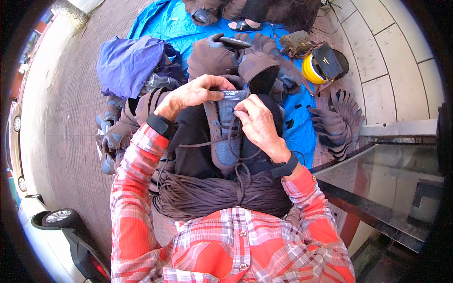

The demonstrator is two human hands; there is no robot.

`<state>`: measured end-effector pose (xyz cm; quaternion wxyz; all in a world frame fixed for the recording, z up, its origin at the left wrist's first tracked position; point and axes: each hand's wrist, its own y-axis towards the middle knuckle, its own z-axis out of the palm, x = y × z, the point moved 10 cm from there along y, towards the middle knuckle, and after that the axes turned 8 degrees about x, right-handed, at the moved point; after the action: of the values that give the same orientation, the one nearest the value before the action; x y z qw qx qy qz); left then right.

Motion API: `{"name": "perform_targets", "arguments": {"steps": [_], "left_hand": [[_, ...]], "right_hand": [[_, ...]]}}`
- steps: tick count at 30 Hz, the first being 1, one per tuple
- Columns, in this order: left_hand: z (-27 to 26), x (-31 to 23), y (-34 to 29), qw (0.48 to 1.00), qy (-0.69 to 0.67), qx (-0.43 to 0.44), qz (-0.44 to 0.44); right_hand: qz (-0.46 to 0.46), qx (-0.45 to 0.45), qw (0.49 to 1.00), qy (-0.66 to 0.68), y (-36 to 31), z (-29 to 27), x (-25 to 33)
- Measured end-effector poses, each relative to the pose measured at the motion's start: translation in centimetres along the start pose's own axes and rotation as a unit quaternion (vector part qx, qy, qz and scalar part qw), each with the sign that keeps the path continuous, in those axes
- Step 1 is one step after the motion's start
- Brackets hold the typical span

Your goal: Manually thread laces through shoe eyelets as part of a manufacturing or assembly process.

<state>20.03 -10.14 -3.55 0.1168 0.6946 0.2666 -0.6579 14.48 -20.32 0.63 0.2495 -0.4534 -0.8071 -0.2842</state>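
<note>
Across my lap lies a brown and blue-grey shoe upper [224,153], its toe toward me and its tongue [232,101] at the far end. At the tongue's top edge, my left hand [198,95] is closed with thumb and fingers on the upper. My right hand [258,123] pinches a thin dark shoelace beside the tongue; the fingertips partly hide it. Loose lace ends trail across the upper and out to the left. A thick bundle of brown shoelaces [207,194], tied at its middle, rests against my waist.
More brown shoe uppers [212,59] are heaped beyond my knees on a blue tarp [151,21]. A purple cloth bundle [130,66] sits far left. At right are a yellow container [311,70], a fanned stack of uppers [337,125] and a glass-topped case [377,174]. A car [56,240] stands left.
</note>
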Motion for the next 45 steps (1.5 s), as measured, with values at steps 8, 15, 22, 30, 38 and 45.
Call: {"name": "perform_targets", "arguments": {"steps": [8, 15, 22, 30, 38, 45], "left_hand": [[0.0, -0.9, 0.5, 0.973, 0.227, -0.011, -0.048], [-0.4, 0.3, 0.3, 0.990, 0.095, -0.030, -0.100], [-1.0, 0.8, 0.4, 0.994, 0.095, -0.050, -0.018], [-2.3, -3.2, -1.7, 0.967, 0.075, -0.242, 0.036], [6.6, 0.0, -5.7, 0.956, -0.088, -0.120, -0.254], [2.6, -4.7, -11.4, 0.835, 0.437, -0.332, -0.047]], "right_hand": [[-0.013, 0.052, 0.998, 0.028, 0.4, 0.7, -0.4], [0.022, 0.007, 0.993, 0.114, 1.0, 1.0, -0.5], [-0.067, 0.051, 0.995, -0.054, 0.9, 1.6, 3.6], [-0.251, 0.007, 0.958, -0.135, 0.8, 1.5, 8.6], [-0.491, 0.093, 0.853, 0.148, -6.7, 2.1, 26.5], [-0.179, 0.014, 0.983, 0.031, -1.1, -2.3, 5.4]]}}
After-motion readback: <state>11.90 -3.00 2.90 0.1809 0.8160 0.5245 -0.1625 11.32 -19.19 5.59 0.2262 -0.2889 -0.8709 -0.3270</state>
